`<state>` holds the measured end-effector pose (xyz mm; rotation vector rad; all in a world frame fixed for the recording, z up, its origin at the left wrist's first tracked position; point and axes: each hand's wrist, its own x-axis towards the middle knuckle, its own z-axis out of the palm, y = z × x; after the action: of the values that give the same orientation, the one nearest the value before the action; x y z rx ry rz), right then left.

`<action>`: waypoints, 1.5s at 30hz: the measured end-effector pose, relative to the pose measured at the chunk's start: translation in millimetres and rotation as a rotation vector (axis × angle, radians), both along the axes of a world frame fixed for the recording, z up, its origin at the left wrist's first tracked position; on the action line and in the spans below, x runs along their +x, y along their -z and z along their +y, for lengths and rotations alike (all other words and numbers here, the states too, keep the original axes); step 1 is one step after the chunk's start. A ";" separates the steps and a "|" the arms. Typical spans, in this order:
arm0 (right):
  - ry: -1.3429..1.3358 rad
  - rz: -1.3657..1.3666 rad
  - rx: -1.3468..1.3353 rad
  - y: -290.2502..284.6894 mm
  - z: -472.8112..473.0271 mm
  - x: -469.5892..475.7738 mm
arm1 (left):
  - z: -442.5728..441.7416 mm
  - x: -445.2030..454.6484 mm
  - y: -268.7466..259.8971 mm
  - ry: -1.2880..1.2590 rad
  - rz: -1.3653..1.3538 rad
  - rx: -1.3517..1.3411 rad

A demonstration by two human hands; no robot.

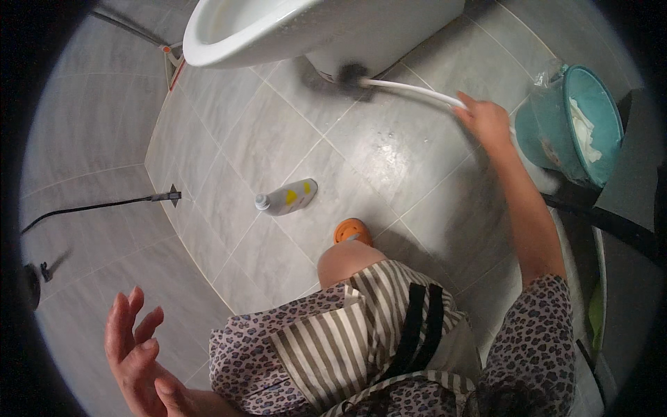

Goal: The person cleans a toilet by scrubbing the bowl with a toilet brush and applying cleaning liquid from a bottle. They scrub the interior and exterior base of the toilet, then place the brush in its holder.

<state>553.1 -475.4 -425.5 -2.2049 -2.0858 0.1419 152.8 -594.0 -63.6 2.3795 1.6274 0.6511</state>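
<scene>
My right hand (484, 122) is closed around the white handle of a toilet brush (411, 89). Its dark bristle head (354, 78), somewhat blurred, is against or very close to the base of the white toilet (385, 36); contact is hard to tell. Raised at the lower left, my left hand (138, 354) holds nothing and its fingers are apart. A plastic bottle (287, 197) with a pale cap and yellow marks stands on the grey tiled floor (281, 120), between my hands and left of my foot.
Close by my right forearm is a teal bucket (531, 130) lined with clear plastic, with white paper (584, 130) inside. An orange shoe (352, 230) is on my foot. A black hose or cable (99, 206) runs along the left wall. Wet spots glisten on the floor tiles.
</scene>
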 end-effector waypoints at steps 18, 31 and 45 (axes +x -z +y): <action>-0.187 -0.145 0.032 -34.3 -40.5 21.2 | 4.1 14.2 -4.4 0.084 -0.043 0.029; -0.201 -0.033 -0.067 25.7 10.4 -85.6 | 7.7 13.6 -2.1 0.113 -0.009 0.001; 0.892 2.169 -0.106 59.3 -27.7 -118.3 | 18.9 24.5 -1.0 0.040 -0.072 -0.089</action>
<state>434.8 -503.2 -484.9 -1.1238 0.0807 1.5035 177.3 -575.0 -62.7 2.2922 1.5425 0.6361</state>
